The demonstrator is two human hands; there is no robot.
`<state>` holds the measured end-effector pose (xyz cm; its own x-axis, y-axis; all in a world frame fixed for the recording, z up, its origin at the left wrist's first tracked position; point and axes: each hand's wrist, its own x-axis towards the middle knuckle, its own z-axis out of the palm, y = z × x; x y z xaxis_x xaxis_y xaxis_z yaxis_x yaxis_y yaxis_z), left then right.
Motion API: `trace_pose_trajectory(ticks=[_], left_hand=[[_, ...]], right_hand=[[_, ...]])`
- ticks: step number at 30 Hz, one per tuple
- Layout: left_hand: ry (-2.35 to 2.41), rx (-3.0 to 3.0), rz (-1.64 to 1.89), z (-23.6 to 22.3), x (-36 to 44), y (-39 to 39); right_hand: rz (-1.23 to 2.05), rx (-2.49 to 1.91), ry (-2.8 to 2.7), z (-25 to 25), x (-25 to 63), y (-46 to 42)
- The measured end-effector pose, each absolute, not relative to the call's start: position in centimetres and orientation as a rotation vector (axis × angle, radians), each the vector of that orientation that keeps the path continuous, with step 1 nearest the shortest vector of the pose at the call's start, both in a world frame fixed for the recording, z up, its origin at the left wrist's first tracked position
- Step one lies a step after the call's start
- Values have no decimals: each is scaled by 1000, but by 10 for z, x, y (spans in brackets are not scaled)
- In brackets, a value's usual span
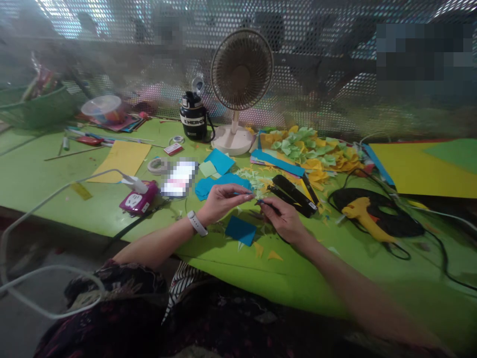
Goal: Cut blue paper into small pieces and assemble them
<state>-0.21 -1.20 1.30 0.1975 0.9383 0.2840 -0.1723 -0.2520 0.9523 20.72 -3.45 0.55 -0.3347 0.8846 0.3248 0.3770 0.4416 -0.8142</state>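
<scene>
Above the green table my left hand (pixel 223 201), with a white band on its wrist, has thumb and fingers drawn together in a pinch. My right hand (pixel 283 219) faces it, fingers closed at a tiny dark bit between the fingertips, too small to name. The two sets of fingertips almost meet. Just below them lies a dark blue paper square (pixel 240 230). Behind my left hand is a pile of blue paper pieces (pixel 212 186). A black stapler (pixel 292 195) rests close behind my right hand, among pale green and orange paper scraps (pixel 257 176).
At the back stand a fan (pixel 241 69) and a dark bottle (pixel 194 119). Cut paper pieces (pixel 309 149) heap beside them. On the right lies a yellow glue gun (pixel 363 216) with its cord. Leftward are a phone (pixel 180 178), tape roll (pixel 158 165) and purple power socket (pixel 138 199).
</scene>
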Motion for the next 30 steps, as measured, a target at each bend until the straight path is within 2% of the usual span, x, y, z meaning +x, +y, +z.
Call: trace_pose_trajectory(ticks=[5,26,30], left_hand=[[817,1315,1304,10,-1,-11],[790,1041,1317,14,-1,-11],[790,1001,1314,14,0,-11]], right_hand=[[821,-1089,-1972,10,207,-36],[1365,-1134,-1788,14,209,-34],[1328,-1156,-1745,13,209,-35]])
